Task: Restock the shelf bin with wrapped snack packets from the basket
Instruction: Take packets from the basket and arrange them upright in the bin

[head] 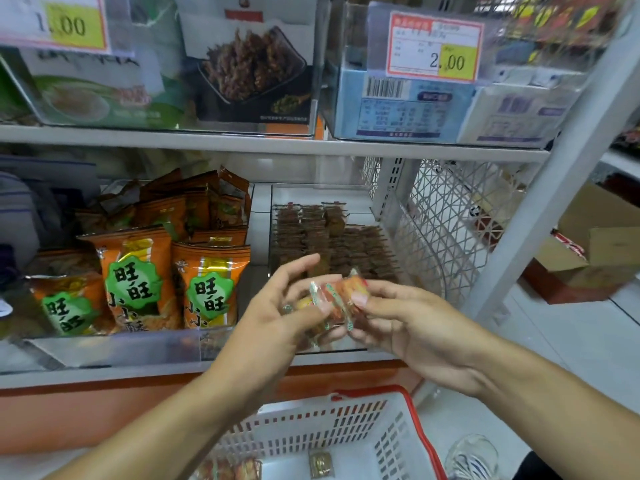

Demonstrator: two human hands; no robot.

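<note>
both hands, left (277, 306) and right (408, 320), pinch packets (337, 299); square them, then lay them flat in the bin (346, 344).

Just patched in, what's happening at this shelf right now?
A person is restocking. Both hands hold a small bunch of wrapped snack packets in front of the clear shelf bin: the left hand cups them from the side, the right hand pinches their ends. The bin already holds rows of brown packets. The white basket below, with a red rim, has a few packets left.
</note>
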